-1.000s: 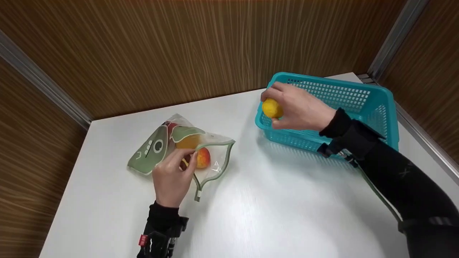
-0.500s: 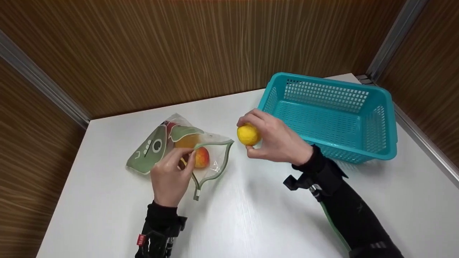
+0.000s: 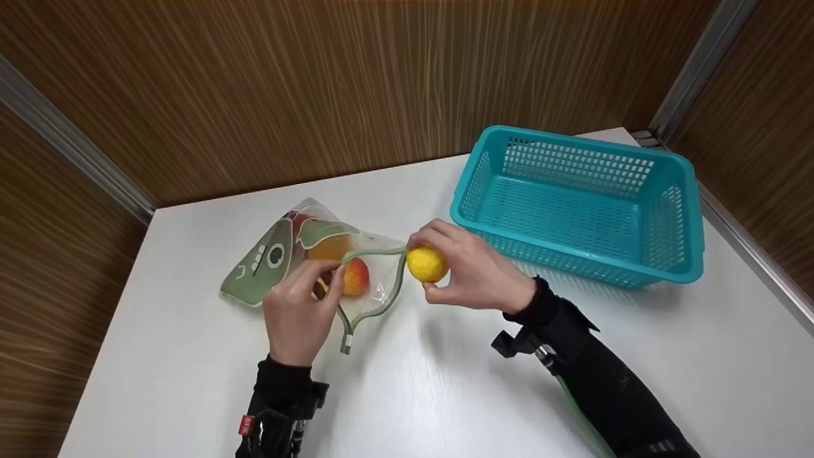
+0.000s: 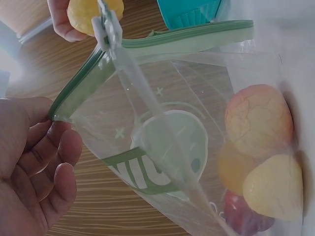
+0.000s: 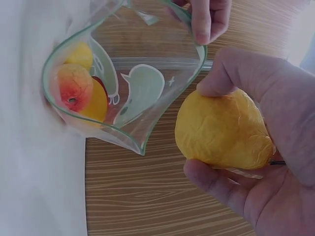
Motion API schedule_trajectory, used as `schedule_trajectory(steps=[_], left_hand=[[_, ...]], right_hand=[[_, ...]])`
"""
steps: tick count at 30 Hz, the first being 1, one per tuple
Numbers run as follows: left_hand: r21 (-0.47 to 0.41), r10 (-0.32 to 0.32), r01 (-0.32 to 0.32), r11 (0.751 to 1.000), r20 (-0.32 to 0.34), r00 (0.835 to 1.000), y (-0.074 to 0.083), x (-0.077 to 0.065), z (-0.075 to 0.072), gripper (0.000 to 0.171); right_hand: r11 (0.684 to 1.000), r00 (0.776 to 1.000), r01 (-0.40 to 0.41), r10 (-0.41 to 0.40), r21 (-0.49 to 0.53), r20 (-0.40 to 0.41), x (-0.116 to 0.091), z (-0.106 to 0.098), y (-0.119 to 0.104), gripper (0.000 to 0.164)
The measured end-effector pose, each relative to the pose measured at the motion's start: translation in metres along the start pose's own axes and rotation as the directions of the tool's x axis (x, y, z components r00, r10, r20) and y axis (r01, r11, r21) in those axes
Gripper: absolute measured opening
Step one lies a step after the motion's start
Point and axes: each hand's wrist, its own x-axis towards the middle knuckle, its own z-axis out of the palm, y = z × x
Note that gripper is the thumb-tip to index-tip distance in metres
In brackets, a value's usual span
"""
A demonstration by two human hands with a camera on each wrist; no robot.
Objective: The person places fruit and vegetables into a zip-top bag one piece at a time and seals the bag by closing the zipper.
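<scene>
My left hand (image 3: 299, 318) pinches the green zip rim of a clear resealable bag (image 3: 257, 273) with a green printed pattern. The bag's mouth gapes toward the right. Several fruits lie inside, among them a red-and-yellow peach-like fruit (image 5: 75, 84) near the opening; the left wrist view also shows a dark red one (image 4: 243, 214), blurred by the plastic. In my right hand (image 3: 480, 273), between thumb and fingers, is a yellow pear (image 5: 221, 130) with a dark stem. It is right beside the bag's mouth; the head view cannot tell whether they touch.
A turquoise perforated basket (image 3: 572, 247) stands at the back right of the white table (image 3: 407, 394), with no fruit visible in it. Wood-grain panels (image 3: 356, 83) rise behind and on both sides.
From over the basket's left end, my right hand has carried the pear left and toward me, up to the bag's mouth. My left hand has kept its pinch on the rim, almost still.
</scene>
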Motion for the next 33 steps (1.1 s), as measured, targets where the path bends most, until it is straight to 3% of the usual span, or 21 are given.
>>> schedule_trajectory(steps=[17,33], left_hand=[[-0.006,-0.008,0.008,1.0,0.008,1.0,0.001,0.0,0.0,0.008],[-0.016,0.007,-0.007,1.0,-0.001,1.0,0.0,-0.001,0.0,0.008]], right_hand=[[0.998,0.993,0.063,-0.06,-0.017,0.105,-0.003,0.039,-0.007,0.045],[0.999,0.997,-0.03,0.026,0.04,0.077,0.002,0.084,-0.006,0.048]])
